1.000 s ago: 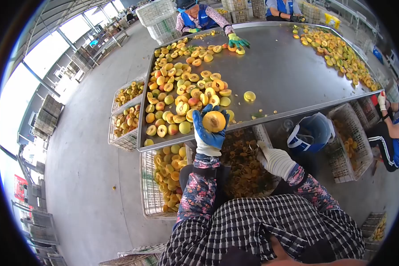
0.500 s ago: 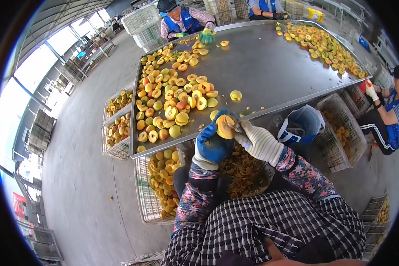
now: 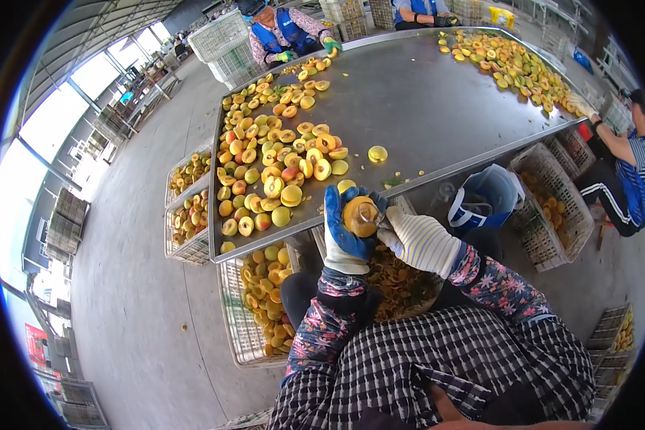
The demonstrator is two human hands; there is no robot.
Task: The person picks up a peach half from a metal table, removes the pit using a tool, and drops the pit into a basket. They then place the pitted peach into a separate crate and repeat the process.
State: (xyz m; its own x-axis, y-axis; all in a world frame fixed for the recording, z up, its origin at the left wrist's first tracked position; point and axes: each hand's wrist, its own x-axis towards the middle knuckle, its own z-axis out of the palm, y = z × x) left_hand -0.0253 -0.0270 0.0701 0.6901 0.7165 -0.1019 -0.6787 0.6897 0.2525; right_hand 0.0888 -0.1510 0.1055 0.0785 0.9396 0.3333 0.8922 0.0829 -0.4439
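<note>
My left hand (image 3: 346, 231), in a blue and white glove, holds a halved yellow fruit (image 3: 360, 216) with its cut face up, over the table's near edge. Beside it my right hand (image 3: 423, 241), in a striped white glove, is closed on a small tool whose metal tip touches the fruit's centre; its handle is hidden. Many halved fruits (image 3: 292, 195) lie on the metal table (image 3: 408, 100) to the left. A single fruit (image 3: 378, 153) sits apart, beyond my hands. Below my hands is a container of orange fruit pieces (image 3: 401, 281).
A crate of fruit halves (image 3: 245, 322) stands below the table at left, a bucket (image 3: 486, 197) and another crate (image 3: 552, 236) at right. Co-workers are across the table and at the right. More fruit (image 3: 516, 68) lies at the table's far right.
My left hand has turned the fruit so its cut face points up, and both hands are slightly lower. The right co-worker's hand has moved onto the fruit pile; the far co-worker's gloved hand has lifted.
</note>
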